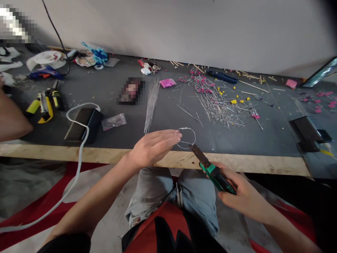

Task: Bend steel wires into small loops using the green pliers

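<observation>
A thin wire ring (185,128) is held just above the table's front edge, with a twisted part along its far side. My left hand (151,149) pinches its left side between fingertips, the fingers lying close together. In my right hand (239,191) are pliers (210,169) with green and black handles. Their dark jaws point away to the left and meet the near right part of the ring. Farther back, a bundle of straight wires (152,98) lies lengthwise on the dark table top (168,116).
A pile of wire pieces with pink beads (210,91) spreads at the back right. To the left are a black box (83,123) with a white cable, a small plastic bag (114,122) and yellow-black tools (45,105). Another person's arm (13,116) rests at the far left.
</observation>
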Demonstrator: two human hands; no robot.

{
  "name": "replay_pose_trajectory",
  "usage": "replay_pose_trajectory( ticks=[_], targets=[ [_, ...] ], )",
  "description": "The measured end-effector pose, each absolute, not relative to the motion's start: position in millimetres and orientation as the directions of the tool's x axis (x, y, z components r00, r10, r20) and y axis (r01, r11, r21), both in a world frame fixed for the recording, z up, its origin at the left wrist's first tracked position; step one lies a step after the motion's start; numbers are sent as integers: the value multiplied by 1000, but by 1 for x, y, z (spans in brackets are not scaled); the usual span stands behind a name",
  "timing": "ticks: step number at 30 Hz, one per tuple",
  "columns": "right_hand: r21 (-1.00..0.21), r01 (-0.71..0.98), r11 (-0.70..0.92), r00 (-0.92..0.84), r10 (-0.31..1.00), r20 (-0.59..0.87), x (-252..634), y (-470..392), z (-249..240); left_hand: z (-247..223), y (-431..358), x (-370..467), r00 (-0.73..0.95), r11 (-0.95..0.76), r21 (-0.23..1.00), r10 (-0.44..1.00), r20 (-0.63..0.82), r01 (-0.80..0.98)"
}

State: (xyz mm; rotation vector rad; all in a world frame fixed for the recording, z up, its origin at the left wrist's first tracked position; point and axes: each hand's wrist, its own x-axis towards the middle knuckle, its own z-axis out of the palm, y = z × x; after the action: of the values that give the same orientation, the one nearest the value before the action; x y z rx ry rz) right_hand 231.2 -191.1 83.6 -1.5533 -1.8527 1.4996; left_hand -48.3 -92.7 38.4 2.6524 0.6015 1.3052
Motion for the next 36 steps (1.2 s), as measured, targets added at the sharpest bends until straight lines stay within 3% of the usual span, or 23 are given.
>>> replay_pose_trajectory(
  ticks=[16, 36],
  targets=[
    [-834, 471, -287, -331, 819, -469, 229, -198, 85, 39, -100, -51, 532, -902, 294, 426, 732, 317],
    [-801, 527, -285, -290, 825, -485, 220, -200, 89, 40, -107, -52, 550, -917, 258, 390, 739, 305]
  ],
)
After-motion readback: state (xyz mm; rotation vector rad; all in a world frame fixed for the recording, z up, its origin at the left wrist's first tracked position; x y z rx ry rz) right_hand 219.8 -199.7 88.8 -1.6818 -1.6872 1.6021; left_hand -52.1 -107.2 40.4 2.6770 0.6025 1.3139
